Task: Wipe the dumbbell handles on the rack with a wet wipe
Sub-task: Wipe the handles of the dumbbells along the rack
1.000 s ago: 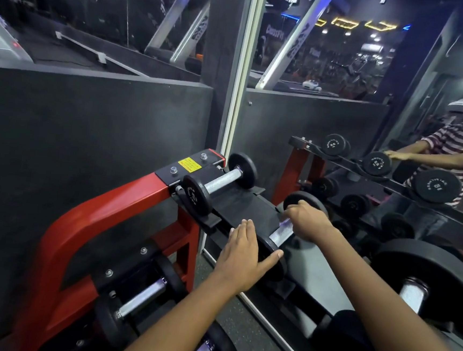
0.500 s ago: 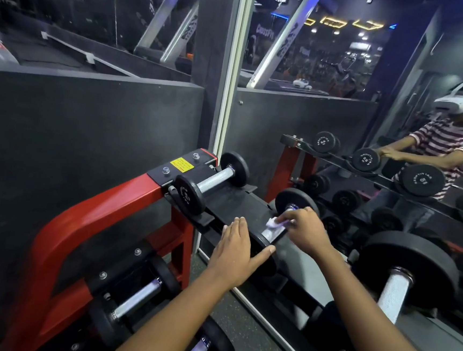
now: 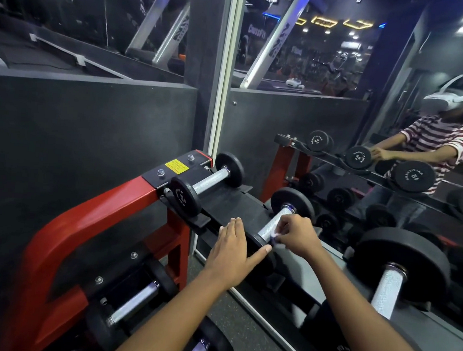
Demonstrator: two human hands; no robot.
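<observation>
The red steel rack with its black cradle shelf [image 3: 230, 203] runs from my nine o'clock out to three, hard against the tall wall mirror [image 3: 298, 139]. It is the only holder here. On the top shelf, the biggest black-plated dumbbell [image 3: 396, 262] sits at my three o'clock, the middle dumbbell with the knurled silver handle [image 3: 273, 223] lies at twelve under my hands, and the small dumbbell [image 3: 207, 181] sits at eleven by the yellow sticker. On the lower tier, at seven o'clock, I can see two more chrome-handled dumbbells [image 3: 132, 306].

My left hand [image 3: 232, 253] lies flat on the near plate of the middle dumbbell, fingers straight, steadying it. My right hand [image 3: 297, 237] has its fingers curled, pinching the small white wet wipe [image 3: 274, 236] against the near end of that handle.

By my judgement I am mid-task: this handle is being rubbed now. Whether the small one is already clean I cannot tell. The large one and the lower-tier handles look to be left.
</observation>
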